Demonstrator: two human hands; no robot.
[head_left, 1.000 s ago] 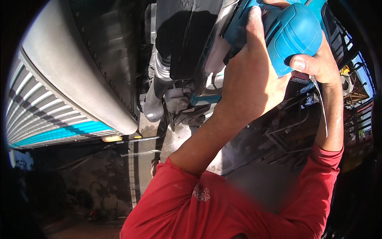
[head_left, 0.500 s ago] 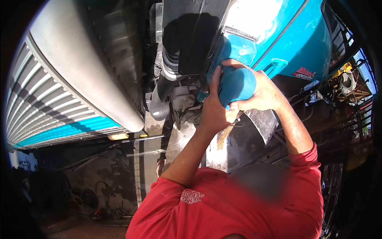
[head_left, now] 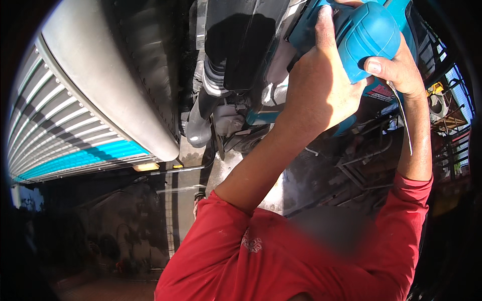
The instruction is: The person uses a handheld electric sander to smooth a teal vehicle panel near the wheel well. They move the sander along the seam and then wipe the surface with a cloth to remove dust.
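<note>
Both my hands grip a rounded teal piece [head_left: 369, 37] with grooves across it, at the upper right. My left hand [head_left: 316, 85] holds its left side, thumb stretched up along it and other fingers mostly hidden. On its right side lies my right hand [head_left: 401, 72], thumb bent over the lower edge. A thin grey sheet [head_left: 404, 120], seen nearly edge-on, hangs below the right hand; what holds it I cannot tell. Behind the hands is teal painted bodywork [head_left: 304, 32], partly covered by them.
At left a smooth silver cowling [head_left: 125, 95] curves over a ribbed grille [head_left: 65, 110] with a teal stripe. A black pipe [head_left: 199, 123] runs down at centre. Metal frame bars [head_left: 361, 175] lie below my hands. A yellow object [head_left: 435, 89] sits at far right.
Both hands have moved up and to the right with the teal piece. The grey sheet has turned from showing its broad face to nearly edge-on.
</note>
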